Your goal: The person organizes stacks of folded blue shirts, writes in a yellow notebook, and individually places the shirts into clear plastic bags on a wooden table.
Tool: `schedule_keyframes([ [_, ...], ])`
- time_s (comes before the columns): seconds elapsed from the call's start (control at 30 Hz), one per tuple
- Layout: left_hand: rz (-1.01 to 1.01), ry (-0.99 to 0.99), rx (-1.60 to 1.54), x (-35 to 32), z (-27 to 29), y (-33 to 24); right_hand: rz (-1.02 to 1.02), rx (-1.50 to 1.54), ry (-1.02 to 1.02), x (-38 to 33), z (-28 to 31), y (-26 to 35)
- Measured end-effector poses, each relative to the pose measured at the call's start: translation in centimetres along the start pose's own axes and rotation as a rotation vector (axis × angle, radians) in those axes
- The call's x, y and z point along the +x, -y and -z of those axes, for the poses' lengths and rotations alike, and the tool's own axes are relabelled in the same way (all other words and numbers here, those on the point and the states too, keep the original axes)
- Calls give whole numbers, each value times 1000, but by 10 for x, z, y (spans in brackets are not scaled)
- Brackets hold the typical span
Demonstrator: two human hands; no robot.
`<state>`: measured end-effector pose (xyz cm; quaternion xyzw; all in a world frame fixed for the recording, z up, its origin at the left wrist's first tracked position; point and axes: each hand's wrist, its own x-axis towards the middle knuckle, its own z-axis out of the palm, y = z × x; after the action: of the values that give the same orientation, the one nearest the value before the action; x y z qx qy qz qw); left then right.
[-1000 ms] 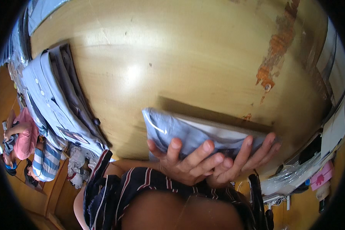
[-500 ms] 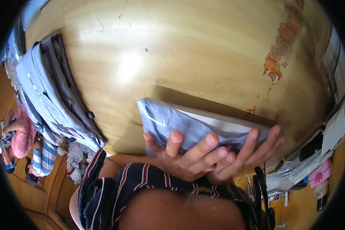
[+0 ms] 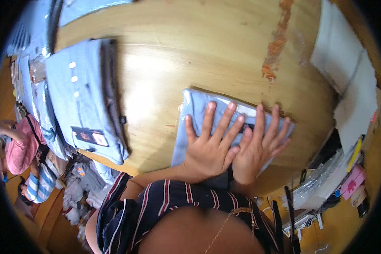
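Note:
A folded light-blue garment in a clear plastic bag (image 3: 196, 103) lies flat on the wooden table (image 3: 165, 72) right in front of me. My left hand (image 3: 209, 148) rests palm down on its middle, fingers spread. Beside it, my right hand (image 3: 258, 150) presses on the right part, fingers also stretched out, and the two thumbs nearly meet. Both hands cover much of the bag, including a dark patch under them. To the left lies a stack of folded blue buttoned clothing (image 3: 61, 101) with a dark label (image 3: 89, 136) on top.
More bagged blue garments (image 3: 29, 38) fill the far left. White sheets (image 3: 340, 46) and clear plastic bags (image 3: 315, 184) sit along the right side. Two people, one in pink (image 3: 23, 146), are at the left beyond a heap of grey cloth (image 3: 82, 182). Worn orange patches mark the tabletop.
The bagged garment, tilted up in my hands before, now lies flat on the table. My hands have turned palm down on it. The view has shifted, showing more on the left.

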<state>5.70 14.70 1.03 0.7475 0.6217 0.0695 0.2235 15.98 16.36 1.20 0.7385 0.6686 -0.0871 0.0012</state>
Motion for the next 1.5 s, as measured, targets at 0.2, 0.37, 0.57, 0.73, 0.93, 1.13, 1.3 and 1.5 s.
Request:
schedule_keyframes([
  [0.2, -99, -57, -151, -14, 19, 16, 164, -152, 76, 8, 22, 6],
  [0.37, -143, -304, -224, -63, 95, 43, 457, 386, 1017, 56, 95, -28],
  [0.57, 289, -960, -289, -144, 135, 151, 865, 256, 684, 36, 235, 43],
  [0.73, 570, -951, 18, -195, 115, 254, 741, 1011, 119, 67, 265, 107],
  [0.93, 642, -729, -3, -182, 111, 271, 262, 1076, -19, 210, 121, 169],
  [1.13, 664, -802, 81, -176, 108, 270, 662, 708, 212, 166, -24, 228],
  [1.3, 649, -781, 68, -171, 102, 268, 548, 858, 497, 138, 14, 240],
  [1.5, 682, -756, 44, -167, 99, 268, 225, 1714, 1135, 76, -18, 215],
])
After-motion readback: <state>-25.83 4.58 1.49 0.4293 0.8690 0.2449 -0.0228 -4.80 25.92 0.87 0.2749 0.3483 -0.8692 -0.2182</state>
